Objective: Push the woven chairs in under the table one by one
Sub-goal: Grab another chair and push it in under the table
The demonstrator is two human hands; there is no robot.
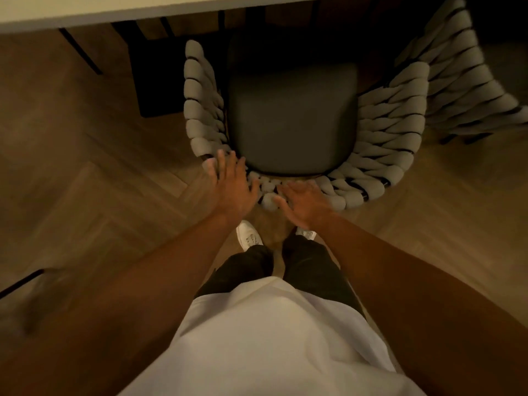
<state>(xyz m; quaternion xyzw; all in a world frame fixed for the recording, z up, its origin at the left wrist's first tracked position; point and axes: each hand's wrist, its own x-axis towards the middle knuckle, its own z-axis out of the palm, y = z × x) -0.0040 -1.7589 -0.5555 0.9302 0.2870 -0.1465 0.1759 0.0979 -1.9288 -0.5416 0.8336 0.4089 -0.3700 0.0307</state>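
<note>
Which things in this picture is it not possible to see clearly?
Head view only:
- Chair legs of the woven chair: hidden under its seat cushion.
- Second woven chair: cut off by the right edge.
- Table: only the near edge shows; the top edge cuts the rest.
- Left hand and right hand: motion blur, so contact with the backrest is unclear.

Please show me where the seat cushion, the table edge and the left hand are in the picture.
seat cushion [291, 121]: head view, middle of the dark pad.
table edge [143, 15]: head view, pale front edge.
left hand [233, 190]: head view, back of the hand.
</note>
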